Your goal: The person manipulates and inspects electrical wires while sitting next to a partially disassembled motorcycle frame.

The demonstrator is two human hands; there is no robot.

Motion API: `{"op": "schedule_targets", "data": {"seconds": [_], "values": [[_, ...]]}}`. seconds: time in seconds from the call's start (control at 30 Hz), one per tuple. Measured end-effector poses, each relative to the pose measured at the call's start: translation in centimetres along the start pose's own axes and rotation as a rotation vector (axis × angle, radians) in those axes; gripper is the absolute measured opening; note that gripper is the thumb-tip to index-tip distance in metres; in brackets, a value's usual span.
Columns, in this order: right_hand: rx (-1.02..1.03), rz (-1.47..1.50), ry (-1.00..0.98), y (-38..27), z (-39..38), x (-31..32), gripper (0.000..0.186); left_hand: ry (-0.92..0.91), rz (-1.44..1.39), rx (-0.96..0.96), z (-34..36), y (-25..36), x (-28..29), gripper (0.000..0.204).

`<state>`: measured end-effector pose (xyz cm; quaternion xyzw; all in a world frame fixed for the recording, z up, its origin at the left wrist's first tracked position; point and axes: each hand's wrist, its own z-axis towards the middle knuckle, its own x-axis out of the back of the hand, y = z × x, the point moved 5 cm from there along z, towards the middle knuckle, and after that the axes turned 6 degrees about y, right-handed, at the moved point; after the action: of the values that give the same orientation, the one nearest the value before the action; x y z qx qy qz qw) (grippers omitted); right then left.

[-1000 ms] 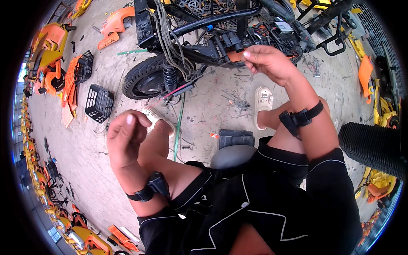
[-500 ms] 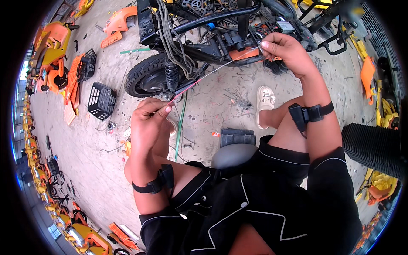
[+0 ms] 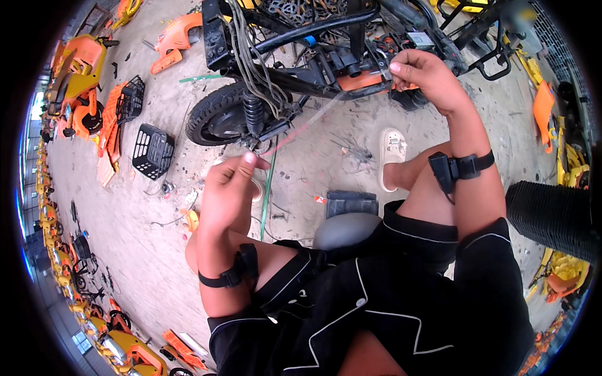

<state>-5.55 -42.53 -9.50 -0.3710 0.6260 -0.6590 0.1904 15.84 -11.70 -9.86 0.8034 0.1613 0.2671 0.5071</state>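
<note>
A thin strand, wire or cord [image 3: 295, 133], runs blurred between my two hands, pink near the left one and whitish farther along. My left hand [image 3: 231, 188] pinches its pink end between thumb and fingertips, low and to the left. Higher up on the right, my right hand [image 3: 420, 74] is closed in a pinch at the other end, beside the frame. Beyond the strand stands a stripped black scooter frame [image 3: 295, 78] with an orange panel and loose grey cables [image 3: 246, 59]. Its black rear-type wheel [image 3: 216, 116] with a spring shock lies past my left hand.
A black plastic basket [image 3: 152, 151] stands on the concrete floor at left, near orange body panels [image 3: 111, 128]. A black box-like part [image 3: 352, 203] lies between my feet. At right are stacked black ribbed pieces [image 3: 549, 219]. Wire scraps [image 3: 356, 153] litter the floor.
My left hand has shifted slightly right, its thumb now pointing more upward. The strand has gone from sharp to motion-blurred. My right hand has barely moved.
</note>
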Motion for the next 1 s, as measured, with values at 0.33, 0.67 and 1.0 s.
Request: {"op": "schedule_targets", "data": {"seconds": [0.33, 0.67, 1.0], "values": [[0.076, 0.089, 0.095, -0.5, 0.0, -1.0, 0.012, 0.018, -0.069, -0.280, 1.3, -1.9, 1.4, 0.014], [0.025, 0.157, 0.069, -1.8, -0.7, -1.0, 0.014, 0.106, -0.166, -0.362, 1.4, -1.6, 1.2, 0.010], [0.032, 0.154, -0.013, -1.8, -1.3, -0.8, 0.017, -0.256, -0.440, -0.212, 0.2, -1.5, 0.1, 0.016]]}}
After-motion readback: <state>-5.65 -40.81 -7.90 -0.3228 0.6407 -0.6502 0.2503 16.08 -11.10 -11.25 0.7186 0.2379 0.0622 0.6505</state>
